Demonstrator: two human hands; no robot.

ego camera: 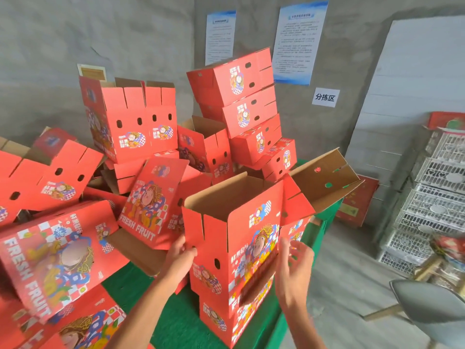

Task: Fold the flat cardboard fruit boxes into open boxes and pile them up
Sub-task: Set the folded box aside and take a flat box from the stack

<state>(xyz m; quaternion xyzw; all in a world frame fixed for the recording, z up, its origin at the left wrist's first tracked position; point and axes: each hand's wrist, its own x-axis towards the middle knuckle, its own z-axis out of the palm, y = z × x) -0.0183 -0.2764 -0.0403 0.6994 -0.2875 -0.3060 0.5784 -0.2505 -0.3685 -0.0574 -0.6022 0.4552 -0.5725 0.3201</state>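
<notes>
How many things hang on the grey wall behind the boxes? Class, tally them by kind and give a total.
Blue-headed printed notices: 2
Small white sign with black characters: 1
White-framed brown panel: 1
Total: 4

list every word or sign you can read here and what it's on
"FRESH FRUIT": on the red box lying at left and on the tilted box in the middle.
"分拣区": on the small white wall sign.
Chinese characters on the open box between the left hand and right hand: too blurred to read.
Two blue-topped wall notices: print too small.
</notes>
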